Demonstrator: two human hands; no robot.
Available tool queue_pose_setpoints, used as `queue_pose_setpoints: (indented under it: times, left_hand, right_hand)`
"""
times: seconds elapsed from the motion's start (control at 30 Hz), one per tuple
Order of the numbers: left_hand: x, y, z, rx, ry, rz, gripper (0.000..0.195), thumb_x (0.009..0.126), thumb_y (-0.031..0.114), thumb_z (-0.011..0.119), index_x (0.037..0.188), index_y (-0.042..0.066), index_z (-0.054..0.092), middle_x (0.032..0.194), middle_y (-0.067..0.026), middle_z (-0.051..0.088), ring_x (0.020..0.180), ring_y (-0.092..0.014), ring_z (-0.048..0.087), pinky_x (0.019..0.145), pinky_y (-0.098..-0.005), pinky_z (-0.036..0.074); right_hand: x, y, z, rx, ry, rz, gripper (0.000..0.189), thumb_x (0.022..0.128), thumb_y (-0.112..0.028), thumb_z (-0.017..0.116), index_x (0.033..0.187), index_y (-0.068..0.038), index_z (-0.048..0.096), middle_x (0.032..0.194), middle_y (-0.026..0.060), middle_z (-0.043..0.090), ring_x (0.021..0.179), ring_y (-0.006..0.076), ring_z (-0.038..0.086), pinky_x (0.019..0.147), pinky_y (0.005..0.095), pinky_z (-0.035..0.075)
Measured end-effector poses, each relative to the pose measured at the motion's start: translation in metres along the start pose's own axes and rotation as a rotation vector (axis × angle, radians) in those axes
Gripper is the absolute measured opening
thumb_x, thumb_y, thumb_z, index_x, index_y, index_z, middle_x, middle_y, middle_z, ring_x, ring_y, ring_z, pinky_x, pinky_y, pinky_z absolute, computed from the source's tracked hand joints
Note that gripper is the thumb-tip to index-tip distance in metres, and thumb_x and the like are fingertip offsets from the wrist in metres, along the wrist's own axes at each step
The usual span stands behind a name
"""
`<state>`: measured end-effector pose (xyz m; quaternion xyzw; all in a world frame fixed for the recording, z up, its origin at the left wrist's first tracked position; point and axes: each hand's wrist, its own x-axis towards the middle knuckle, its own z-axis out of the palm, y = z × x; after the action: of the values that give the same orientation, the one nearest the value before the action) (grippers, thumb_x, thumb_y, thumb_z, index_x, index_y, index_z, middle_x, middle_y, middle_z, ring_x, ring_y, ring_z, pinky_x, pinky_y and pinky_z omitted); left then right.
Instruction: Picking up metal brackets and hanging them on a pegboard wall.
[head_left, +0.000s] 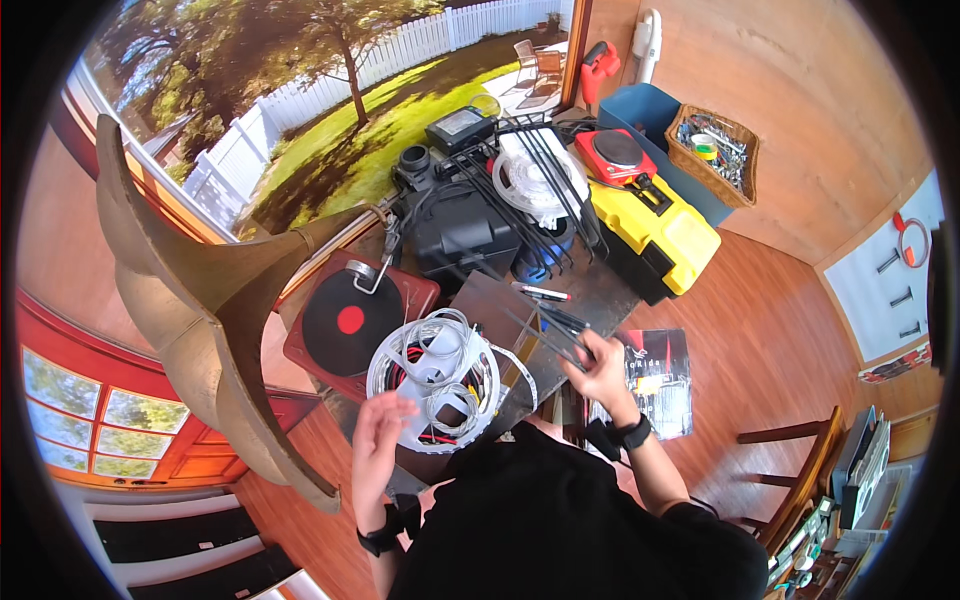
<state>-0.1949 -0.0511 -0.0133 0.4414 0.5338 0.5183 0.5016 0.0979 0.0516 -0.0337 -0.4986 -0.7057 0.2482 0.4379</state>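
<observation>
My right hand (598, 369) grips several thin dark metal rods (529, 330), blurred, above the table's near right part. Beside the white plastic reel (433, 386), at its left edge, is my left hand (384, 427), fingers apart and holding nothing. Clear tubing or wire coils lie on the reel, with red and black wire in it. Behind it are a brown box (487, 304) and a gramophone turntable (352, 319) with a black record. More black rods (525, 187) lie over a black case (465, 225) and a roll of clear strip (540, 180).
A large gramophone horn (202, 322) spreads out at the left. At the table's far right stand a yellow toolbox (652, 232), a red hot plate (615, 156) and a blue bin (637, 112) with a wicker basket (748, 165) of hardware. A wooden chair (814, 480) stands at the right.
</observation>
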Motion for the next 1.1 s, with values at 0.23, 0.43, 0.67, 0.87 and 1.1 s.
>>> queue_pose_setpoints:
  times: [0.23, 0.43, 0.67, 0.87, 1.1]
  left_hand:
    - [0.031, -0.020, 0.038, -0.377, -0.414, -0.048, 0.052, 0.089, 0.032, 0.046, 0.128, 0.000, 0.032, 0.122, -0.0172, 0.047, 0.110, -0.027, 0.050, 0.096, -0.0358, 0.034]
    - [0.025, -0.026, 0.029, -0.468, -0.383, 0.133, 0.052, 0.089, 0.036, 0.046, 0.122, -0.003, 0.038, 0.115, -0.0218, 0.052, 0.104, -0.033, 0.053, 0.091, -0.0406, 0.041]
    - [0.012, -0.040, 0.002, -0.467, -0.021, -0.089, 0.032, 0.095, 0.026, 0.032, 0.104, 0.000, 0.048, 0.105, -0.0212, 0.057, 0.093, -0.031, 0.060, 0.072, -0.0320, 0.052]
    - [0.004, -0.058, 0.016, -0.589, -0.025, -0.202, 0.029, 0.095, 0.028, 0.031, 0.104, 0.004, 0.045, 0.105, -0.0217, 0.056, 0.091, -0.031, 0.060, 0.071, -0.0335, 0.052]
    - [0.009, -0.060, 0.013, -0.605, -0.157, -0.196, 0.027, 0.096, 0.026, 0.029, 0.103, 0.004, 0.044, 0.104, -0.0229, 0.056, 0.095, -0.034, 0.058, 0.077, -0.0384, 0.051]
  right_hand:
    - [-0.057, -0.010, -0.004, 0.168, -0.252, -0.077, 0.023, 0.060, -0.004, 0.059, 0.054, -0.006, 0.036, 0.043, 0.0071, 0.032, 0.035, 0.0243, 0.042, 0.038, 0.0290, 0.032]
    - [-0.054, -0.018, 0.020, 0.121, -0.371, -0.154, 0.023, 0.063, -0.015, 0.062, 0.059, -0.005, 0.042, 0.044, 0.0090, 0.040, 0.043, 0.0296, 0.047, 0.043, 0.0349, 0.036]
    - [0.013, -0.031, 0.023, 0.127, -0.396, -0.111, 0.026, 0.073, -0.021, 0.061, 0.070, 0.000, 0.044, 0.070, 0.0145, 0.050, 0.066, 0.0330, 0.052, 0.059, 0.0376, 0.042]
    - [0.076, 0.008, 0.042, -0.299, 0.081, -0.148, 0.019, 0.071, -0.001, 0.054, 0.086, -0.001, 0.043, 0.085, 0.0173, 0.046, 0.082, 0.0354, 0.050, 0.069, 0.0409, 0.043]
    - [0.109, 0.057, 0.074, -0.627, 0.050, -0.059, 0.035, 0.065, 0.001, 0.057, 0.098, 0.001, 0.044, 0.092, 0.0153, 0.047, 0.091, 0.0328, 0.048, 0.077, 0.0393, 0.042]
